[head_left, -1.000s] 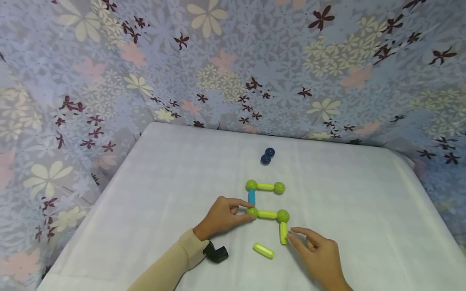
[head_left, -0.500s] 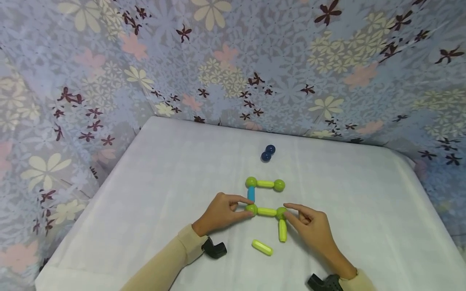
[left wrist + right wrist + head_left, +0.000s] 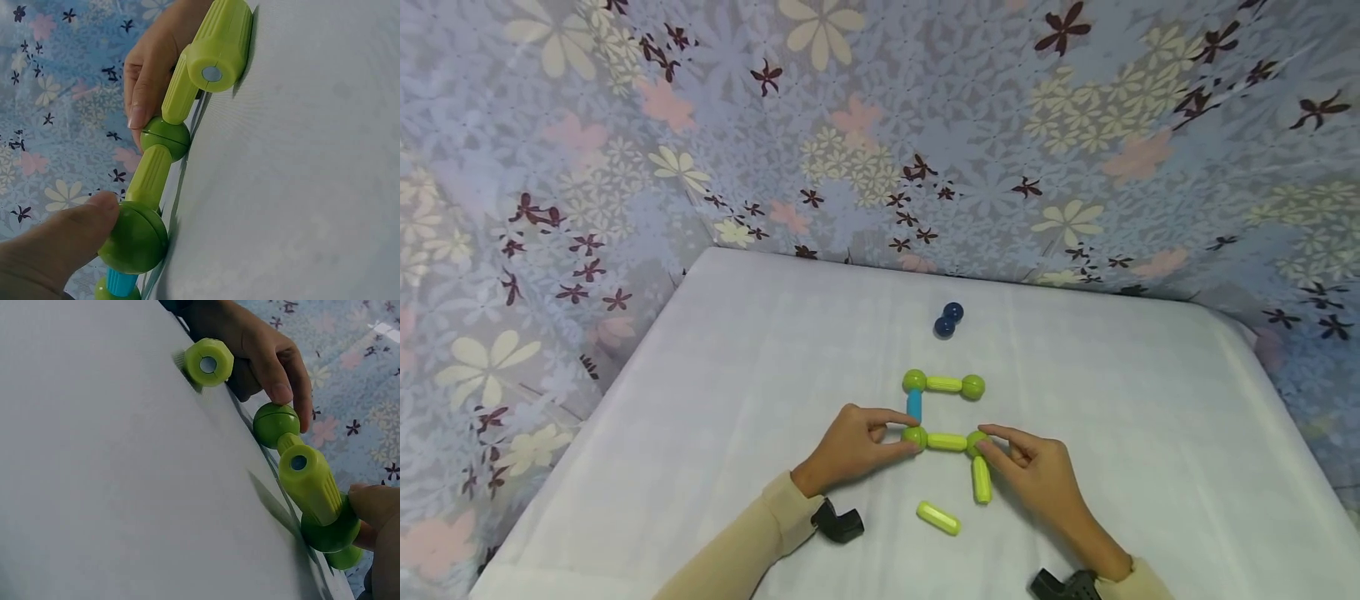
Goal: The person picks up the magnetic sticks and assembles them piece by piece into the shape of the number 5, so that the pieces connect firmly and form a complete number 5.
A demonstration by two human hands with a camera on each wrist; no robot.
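Observation:
My left hand [image 3: 853,446] pinches a green ball [image 3: 912,437] between thumb and finger. With thumb and forefinger, my right hand [image 3: 1037,475] pinches another green ball [image 3: 974,442]. A lime-green rod [image 3: 946,442] joins these two balls. From the right ball a second lime rod [image 3: 981,481] points toward me; its metal-tipped end [image 3: 299,463] faces the right wrist camera. A blue rod [image 3: 913,407] runs from the left ball to a far green ball [image 3: 914,381], where another lime rod [image 3: 943,384] leads to a last green ball [image 3: 973,387].
A loose lime rod [image 3: 937,517] lies on the white table cover [image 3: 760,350] between my forearms. Two dark blue balls [image 3: 944,327] sit touching beyond the chain. Flowered cloth [image 3: 865,133] hangs behind the table. Each wrist wears a black camera mount [image 3: 838,522].
My right hand has moved from beside the near rod's free end up to the right green ball, which it now pinches. The left hand keeps its hold on its ball.

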